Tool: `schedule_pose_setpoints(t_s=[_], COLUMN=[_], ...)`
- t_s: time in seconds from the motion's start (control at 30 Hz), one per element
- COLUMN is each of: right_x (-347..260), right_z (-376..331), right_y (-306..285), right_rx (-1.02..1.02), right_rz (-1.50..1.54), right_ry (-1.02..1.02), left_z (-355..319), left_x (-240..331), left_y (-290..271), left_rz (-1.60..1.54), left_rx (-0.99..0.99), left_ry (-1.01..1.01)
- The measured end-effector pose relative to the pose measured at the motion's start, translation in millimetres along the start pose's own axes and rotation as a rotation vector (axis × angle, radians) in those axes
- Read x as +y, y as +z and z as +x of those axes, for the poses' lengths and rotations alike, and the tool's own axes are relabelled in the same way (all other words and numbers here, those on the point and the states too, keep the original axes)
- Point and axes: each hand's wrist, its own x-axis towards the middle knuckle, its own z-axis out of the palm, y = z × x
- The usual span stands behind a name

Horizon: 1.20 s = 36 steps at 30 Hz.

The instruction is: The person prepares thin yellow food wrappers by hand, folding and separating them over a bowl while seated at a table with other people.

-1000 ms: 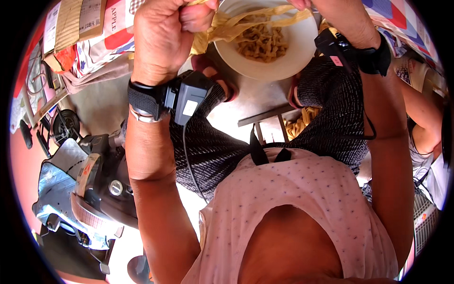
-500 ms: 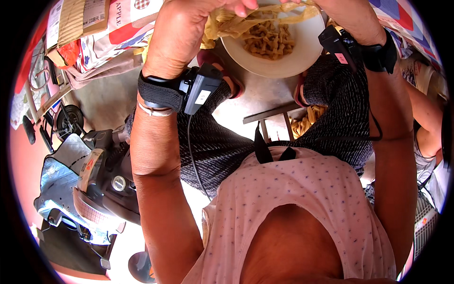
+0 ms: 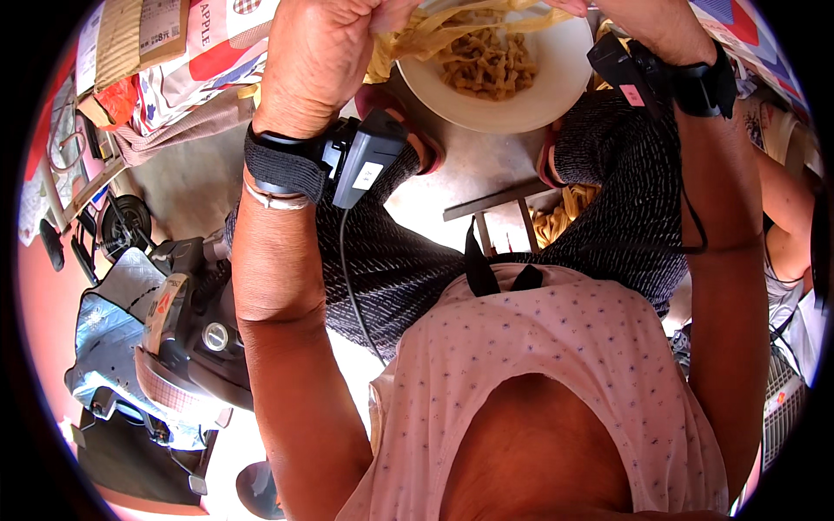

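With the left hand [image 3: 326, 52] and right hand [image 3: 638, 19] now reparted at 12 o'clock, strips [image 3: 460, 31] appear spread over the bowl [image 3: 552, 87]; grip indeterminable.

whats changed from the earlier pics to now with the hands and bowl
The left hand and right hand first drew together at the bowl, then parted, the left going left, the right going right. The frame edge hides any change of grip. The bowl still holds its pieces, with yellow strips across it.
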Motion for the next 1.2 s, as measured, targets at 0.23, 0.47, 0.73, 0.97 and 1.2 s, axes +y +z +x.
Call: schedule_pose_setpoints(t_s=[0.23,0.47,0.73,0.97,1.2], right_x=[3,-5,-6,-14,-22], right_z=[-3,-5,-6,-6,-8], right_y=[1,5,6,11,9], right_rx=[0.047,0.035,0.045,0.107,0.14], right_rz=[0.209,0.065,-0.143,-0.25,-0.191], right_ry=[-0.153,-0.216,-0.28,-0.364,-0.379], left_z=[-11,-10,-6,-6,-9], left_x=[7,7,8,0,11], left_y=[6,9,-1,4,9], left_rz=[0.067,-0.061,0.113,-0.122,-0.229], left_rx=[-0.016,-0.078,-0.114,-0.061,-0.068], left_ry=[0.084,-0.006,-0.073,-0.11,-0.126])
